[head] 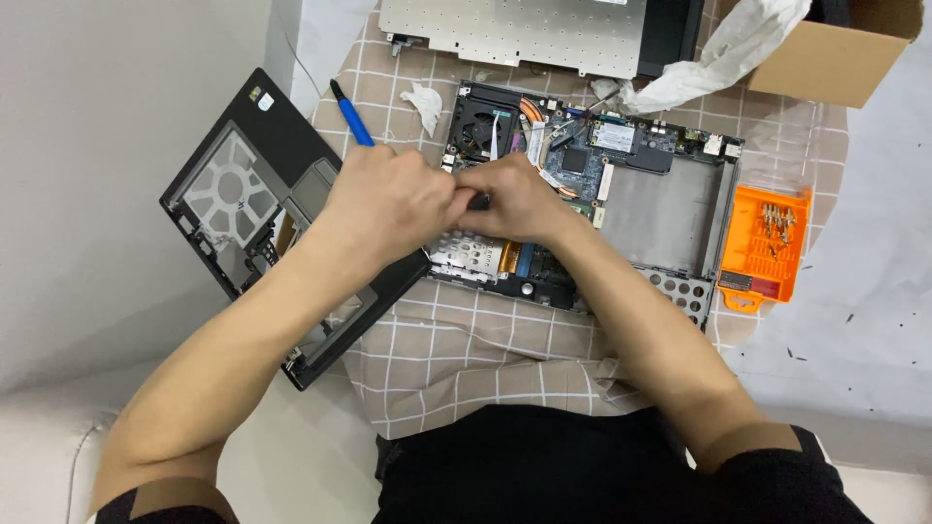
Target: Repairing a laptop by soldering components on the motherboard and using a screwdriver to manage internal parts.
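laptop chassis; left hand, right hand meet

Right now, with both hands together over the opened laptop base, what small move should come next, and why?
Probably keep the left hand steadying while the right hand works the small dark tool tip pinched between them, because both hands meet just over the exposed green circuit board beside the black cooling fan; what lies underneath is hidden.

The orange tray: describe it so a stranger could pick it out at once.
Start at the opened laptop base lying on the checked cloth in the middle of the view. Go to its right edge, away from both hands: the orange tray lies there beside the metal frame. It is the only bright orange thing, a flat plastic holder with small metal bits in its upper part.
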